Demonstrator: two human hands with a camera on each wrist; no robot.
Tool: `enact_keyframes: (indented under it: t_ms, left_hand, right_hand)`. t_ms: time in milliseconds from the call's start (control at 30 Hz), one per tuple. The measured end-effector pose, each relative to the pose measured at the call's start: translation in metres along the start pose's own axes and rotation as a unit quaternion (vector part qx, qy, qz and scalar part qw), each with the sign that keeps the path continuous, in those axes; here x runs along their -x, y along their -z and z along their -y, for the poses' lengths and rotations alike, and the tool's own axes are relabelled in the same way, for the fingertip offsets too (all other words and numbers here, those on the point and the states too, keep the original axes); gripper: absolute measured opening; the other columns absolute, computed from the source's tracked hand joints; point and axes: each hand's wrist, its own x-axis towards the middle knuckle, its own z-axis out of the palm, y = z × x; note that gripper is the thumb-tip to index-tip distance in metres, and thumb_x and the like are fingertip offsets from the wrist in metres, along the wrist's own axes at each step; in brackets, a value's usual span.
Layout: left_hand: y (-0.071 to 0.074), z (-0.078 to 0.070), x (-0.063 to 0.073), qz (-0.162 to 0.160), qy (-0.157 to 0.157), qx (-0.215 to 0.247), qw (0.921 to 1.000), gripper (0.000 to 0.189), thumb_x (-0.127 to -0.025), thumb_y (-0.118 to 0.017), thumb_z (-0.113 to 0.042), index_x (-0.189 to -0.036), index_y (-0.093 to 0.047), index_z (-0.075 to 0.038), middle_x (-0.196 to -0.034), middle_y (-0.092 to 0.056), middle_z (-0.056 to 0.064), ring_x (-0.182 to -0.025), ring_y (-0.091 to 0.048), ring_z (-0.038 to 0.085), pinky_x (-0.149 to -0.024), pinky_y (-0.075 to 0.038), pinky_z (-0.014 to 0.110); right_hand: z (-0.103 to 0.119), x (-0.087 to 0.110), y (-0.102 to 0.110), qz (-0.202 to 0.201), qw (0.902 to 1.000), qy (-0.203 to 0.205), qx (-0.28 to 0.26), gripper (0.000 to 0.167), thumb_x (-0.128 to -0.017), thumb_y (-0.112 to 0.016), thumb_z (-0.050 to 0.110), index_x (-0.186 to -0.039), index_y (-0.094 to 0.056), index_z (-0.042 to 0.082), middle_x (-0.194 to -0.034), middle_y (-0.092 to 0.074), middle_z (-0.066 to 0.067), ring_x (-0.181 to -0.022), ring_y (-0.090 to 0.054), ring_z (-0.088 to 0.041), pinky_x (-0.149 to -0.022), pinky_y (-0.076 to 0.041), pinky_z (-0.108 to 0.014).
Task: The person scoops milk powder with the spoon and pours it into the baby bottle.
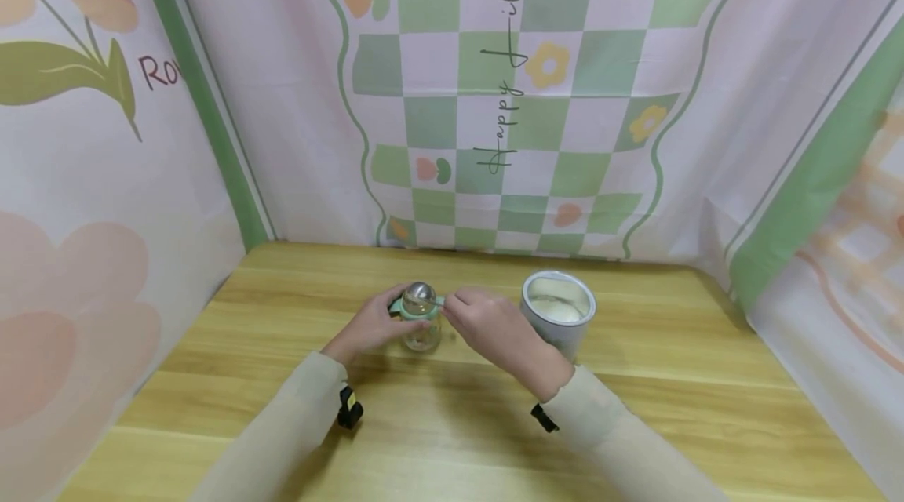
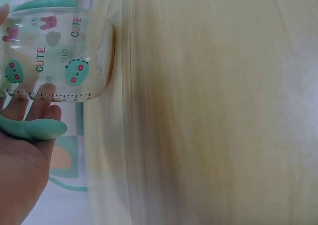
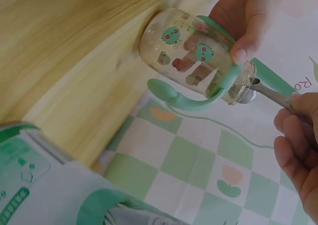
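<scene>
A clear baby bottle (image 2: 52, 61) with green side handles, printed with small cartoon figures and the word CUTE, stands upright on the table. My left hand (image 1: 377, 319) grips it near the collar, thumb across the front and fingers behind. In the right wrist view the bottle's open neck (image 3: 242, 83) shows. My right hand (image 1: 494, 327) pinches the handle of a metal spoon (image 3: 273, 96). The spoon's shiny round bowl (image 1: 420, 295) sits right at the bottle's mouth, turned with its rounded side up.
A tall can (image 1: 565, 329) with pale powder inside stands open, close beside my right forearm. In the right wrist view its green-and-white side (image 3: 44, 185) shows. The wooden table (image 1: 424, 439) ends at a patterned curtain (image 1: 487, 118) behind.
</scene>
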Motion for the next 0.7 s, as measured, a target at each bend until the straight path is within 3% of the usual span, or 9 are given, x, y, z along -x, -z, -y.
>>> enact_keyframes:
  t_ms: [133, 467, 700]
  left_hand:
    - [-0.0002, -0.0011, 0.0005, -0.002, 0.006, -0.007, 1.0000, 0.076, -0.081, -0.084, -0.043, -0.147, -0.050, -0.027, -0.130, -0.062, 0.000, -0.118, -0.058, 0.022, -0.104, -0.042, 0.053]
    - [-0.0017, -0.0061, 0.0040, -0.006, 0.011, -0.002, 0.9999, 0.077, -0.082, -0.084, -0.040, -0.148, -0.049, -0.024, -0.132, -0.061, 0.000, -0.120, -0.057, 0.023, -0.105, -0.042, 0.052]
    - [-0.0013, -0.0048, 0.0041, -0.010, 0.015, 0.000, 0.9998, 0.080, -0.081, -0.084, -0.042, -0.149, -0.047, -0.022, -0.133, -0.061, 0.001, -0.122, -0.056, 0.024, -0.107, -0.039, 0.053]
  right_hand:
    - [-0.0009, 0.0007, -0.0003, 0.001, 0.9999, 0.017, 0.004, 0.020, -0.090, -0.076, 0.006, -0.083, -0.057, 0.006, -0.068, -0.046, 0.002, -0.055, -0.037, -0.007, -0.046, -0.034, -0.018]
    - [-0.0017, 0.0016, 0.0022, 0.011, 0.9987, 0.042, 0.026, 0.017, -0.086, -0.078, 0.000, -0.095, -0.065, 0.006, -0.078, -0.061, -0.001, -0.065, -0.058, -0.011, -0.053, -0.049, -0.020]
    - [-0.0044, 0.0041, 0.0009, 0.003, 0.9989, 0.042, 0.022, 0.006, -0.095, -0.070, 0.006, -0.092, -0.065, 0.005, -0.079, -0.062, -0.002, -0.065, -0.059, -0.012, -0.055, -0.051, -0.020]
